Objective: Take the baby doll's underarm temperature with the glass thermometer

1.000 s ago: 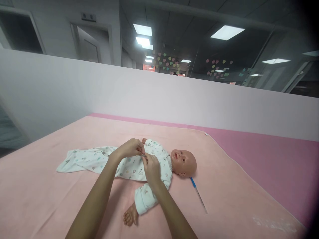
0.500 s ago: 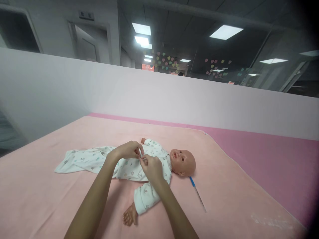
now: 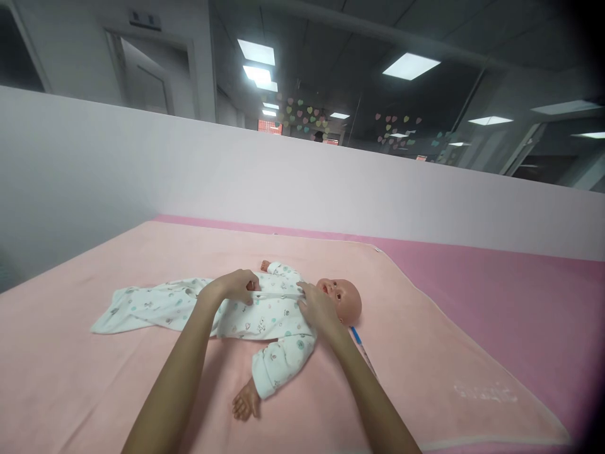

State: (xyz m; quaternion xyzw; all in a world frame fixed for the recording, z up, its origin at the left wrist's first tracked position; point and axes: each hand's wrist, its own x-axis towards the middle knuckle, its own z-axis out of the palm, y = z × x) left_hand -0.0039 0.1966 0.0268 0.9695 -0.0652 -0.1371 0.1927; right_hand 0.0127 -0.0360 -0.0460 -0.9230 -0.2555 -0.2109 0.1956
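The doll [image 3: 347,299] lies on its back on the peach blanket [image 3: 425,353], its head towards the right of the view, dressed in a white printed suit [image 3: 278,315]. Both hands are at the front of the suit. The left hand [image 3: 234,287] is at the waist, fingers curled and thumb a little apart from them, at one end of a straight pale strip [image 3: 276,294] running along the front. The right hand [image 3: 319,306] is near the collar, forefinger and thumb parted and bent down to the cloth. Whether either hand really pinches the fabric, I cannot tell.

The suit looks thin, light and soft, so it should fold and crease easily — an edge is best taken between thumb and fingertips, with a gentle pull. The doll seems firmer and heavier, with a smooth head; lifting it would call for a palm under the head and another under the back. The near sleeve [image 3: 283,359] looks loose, and the cuff would give a good hold. A blue-ended pen [image 3: 357,335] lies beside the head — slim, and probably quick to roll.
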